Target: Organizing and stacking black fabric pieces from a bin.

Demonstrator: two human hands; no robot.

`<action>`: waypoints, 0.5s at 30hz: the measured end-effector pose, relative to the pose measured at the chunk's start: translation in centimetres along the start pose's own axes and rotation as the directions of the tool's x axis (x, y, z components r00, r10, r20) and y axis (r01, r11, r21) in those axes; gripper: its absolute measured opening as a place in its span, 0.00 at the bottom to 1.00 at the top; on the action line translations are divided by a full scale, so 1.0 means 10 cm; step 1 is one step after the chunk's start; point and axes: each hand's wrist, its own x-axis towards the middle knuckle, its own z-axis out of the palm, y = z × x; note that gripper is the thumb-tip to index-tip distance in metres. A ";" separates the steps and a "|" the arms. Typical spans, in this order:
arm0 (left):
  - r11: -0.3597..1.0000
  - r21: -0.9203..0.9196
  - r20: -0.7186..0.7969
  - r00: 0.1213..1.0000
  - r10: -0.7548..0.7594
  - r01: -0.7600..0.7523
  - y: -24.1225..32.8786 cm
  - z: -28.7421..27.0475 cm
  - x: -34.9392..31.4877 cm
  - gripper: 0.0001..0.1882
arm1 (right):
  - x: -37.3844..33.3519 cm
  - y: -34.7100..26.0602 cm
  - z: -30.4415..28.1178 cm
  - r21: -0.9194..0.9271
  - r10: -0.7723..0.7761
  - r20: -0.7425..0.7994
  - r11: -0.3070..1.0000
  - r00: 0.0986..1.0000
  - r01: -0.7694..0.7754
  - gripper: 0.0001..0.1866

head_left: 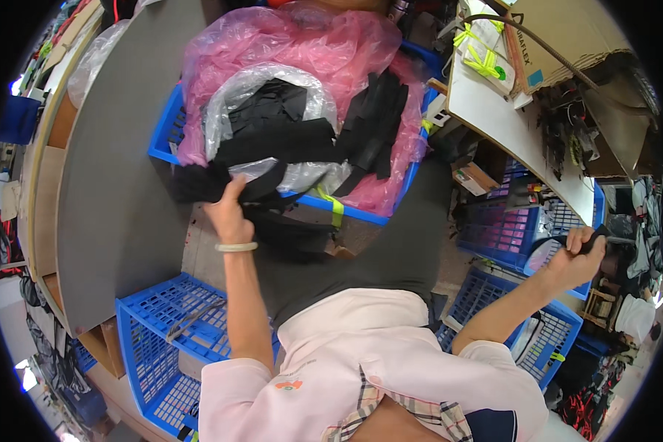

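My left hand [229, 216] is closed on a bunch of black fabric strips [199, 183] at the near left corner of a blue crate [361, 214]. Some black strips [287, 234] hang below it over my lap. The crate is lined with pink plastic film [272, 33] and a clear bag [320, 96], with more black strips [376, 110] lying inside. Out to the far right, my right hand [578, 254] is closed round a small black piece of fabric [597, 234], mostly hidden by the fingers.
A grey panel [118, 147] stands along the left. Blue crates sit at the lower left [173, 317] and lower right [552, 331]. To the right a white worktable [508, 125] carries a cardboard box [567, 37] and neon yellow ties [482, 62].
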 end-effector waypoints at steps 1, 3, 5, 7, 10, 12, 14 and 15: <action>1.000 -0.007 0.105 0.994 -0.013 0.014 0.03 0.15 -0.07 0.13 | -0.10 -0.06 0.12 -0.129 -0.124 -0.036 0.985 0.992 0.119 0.11; 0.991 -0.022 0.381 0.918 -0.111 0.129 0.11 0.46 -0.34 0.10 | -0.54 0.08 0.64 -0.281 0.024 0.023 0.960 0.999 -0.017 0.09; 0.973 0.119 0.506 0.832 -0.229 0.196 0.23 0.62 -0.64 0.09 | -1.13 0.50 1.06 -0.335 0.106 0.282 0.942 0.954 -0.006 0.07; 0.978 0.063 0.612 0.767 -0.194 0.197 0.25 0.77 -0.82 0.10 | -1.45 0.74 1.28 -0.453 -0.059 0.589 0.802 0.806 0.390 0.03; 0.976 0.008 0.654 0.738 -0.170 0.217 0.26 0.91 -0.97 0.10 | -1.65 0.82 1.48 -0.270 -0.073 0.647 0.909 0.759 0.318 0.04; 0.977 0.005 0.653 0.739 -0.165 0.214 0.27 0.93 -0.99 0.10 | -1.66 0.86 1.48 -0.241 -0.169 0.721 0.849 0.672 0.471 0.06; 0.986 -0.042 0.689 0.719 -0.091 0.164 0.26 0.94 -0.98 0.11 | -1.75 0.88 1.47 -0.198 -0.187 0.766 0.842 0.616 0.501 0.06; 0.983 -0.057 0.699 0.710 -0.084 0.173 0.23 0.93 -0.96 0.12 | -1.79 0.88 1.46 -0.187 -0.138 0.771 0.884 0.622 0.428 0.06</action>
